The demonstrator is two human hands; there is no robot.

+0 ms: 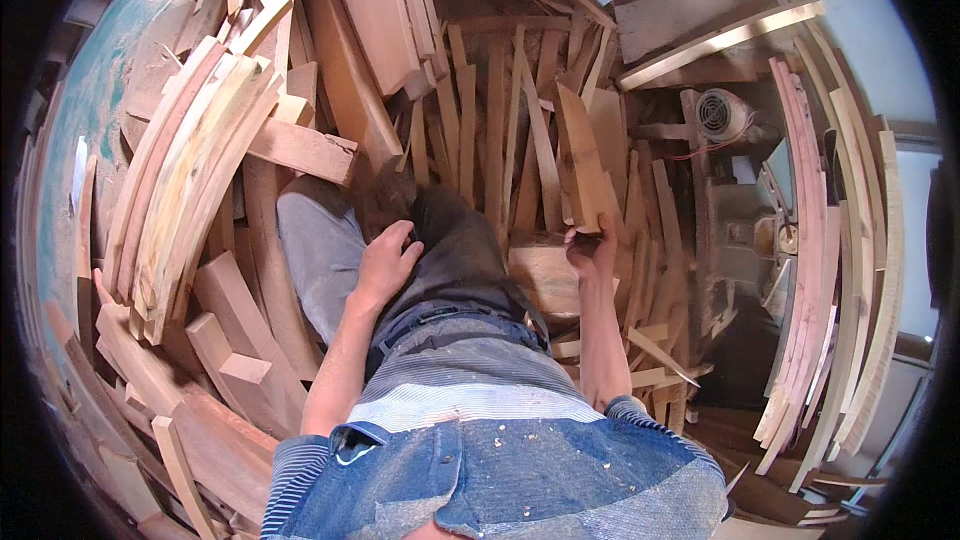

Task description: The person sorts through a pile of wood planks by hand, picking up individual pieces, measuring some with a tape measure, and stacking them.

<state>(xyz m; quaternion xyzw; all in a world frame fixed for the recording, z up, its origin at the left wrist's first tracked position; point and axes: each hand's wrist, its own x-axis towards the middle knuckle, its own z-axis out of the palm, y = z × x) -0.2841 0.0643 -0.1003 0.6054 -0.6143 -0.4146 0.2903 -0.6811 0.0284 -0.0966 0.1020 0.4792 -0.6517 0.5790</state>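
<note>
A workshop floor heaped with timber offcuts is seen from above, down the person's own body. A flat, pale brown wooden board, wedge-shaped and standing on end, is gripped at its lower edge by the right hand, the fingers closed around it; it appears to be held upright so that it can be drawn free of the pile. All places below are given relative to this board.

To its left, the left hand is laid on the grey-trousered knee, fingers loosely curled and holding nothing, seemingly as a brace while the body leans forward. Just below the board a thick, light wooden block lies flat, touching the right hand. Behind and around the board, thin brown wooden slats lean in a loose fan. Far to the left, a bundle of long curved pale strips rests across stacked blocks. To the right stands a grey machine with a round vented motor, and beyond it more curved strips lean upright.

No containers are visible.
</note>
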